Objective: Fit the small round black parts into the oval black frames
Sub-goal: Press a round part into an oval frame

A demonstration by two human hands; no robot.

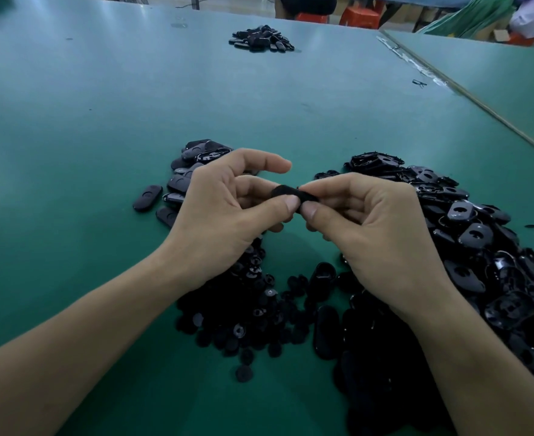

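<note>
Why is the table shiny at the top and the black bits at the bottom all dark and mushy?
Head view: light glares in pale streaks on the far green table; the small round parts lie in shadow, black on black, so their edges smear together.

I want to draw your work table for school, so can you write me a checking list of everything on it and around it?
Surface: green table, faintly shiny; a second green table butts against it on the right.
Job's things: oval frames heaped at right; small round parts heaped nearest the person; closed oval pieces piled at left; one black part held up in the middle.
Clutter: another black pile far across the table; a stray black bit by the seam.
Hands: left hand and right hand both pinch the black part.
Cables: nothing seen on the table.
Surroundings: orange stools beyond the far edge.
</note>
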